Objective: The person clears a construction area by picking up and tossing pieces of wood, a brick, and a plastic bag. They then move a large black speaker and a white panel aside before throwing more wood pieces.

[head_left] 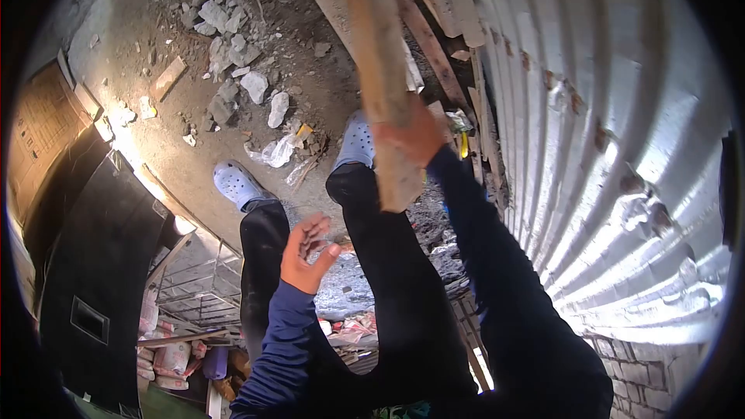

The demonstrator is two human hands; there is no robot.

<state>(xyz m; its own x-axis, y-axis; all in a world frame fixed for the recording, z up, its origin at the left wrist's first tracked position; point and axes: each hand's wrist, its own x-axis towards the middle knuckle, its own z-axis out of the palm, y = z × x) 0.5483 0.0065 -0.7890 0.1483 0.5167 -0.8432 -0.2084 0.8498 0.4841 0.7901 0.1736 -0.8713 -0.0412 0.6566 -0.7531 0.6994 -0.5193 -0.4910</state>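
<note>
A long wooden plank (376, 39) runs from the top edge down to a cut end above my right thigh. Wrapped round its lower part is my right hand (417, 136), with the fingers on the plank's face. My left hand (309, 252) is raised over my legs, palm turned inward, its fingers curved and apart with nothing between them. Light clog shoes (235, 182) are on my feet, on the dirt ground.
Broken concrete chunks (254, 87) and a plastic wrapper (275, 151) lie ahead. More planks (429, 50) lean along a corrugated metal sheet (590, 109) at the right. A black panel (101, 264), wire rack (198, 291) and cardboard (43, 128) stand at the left.
</note>
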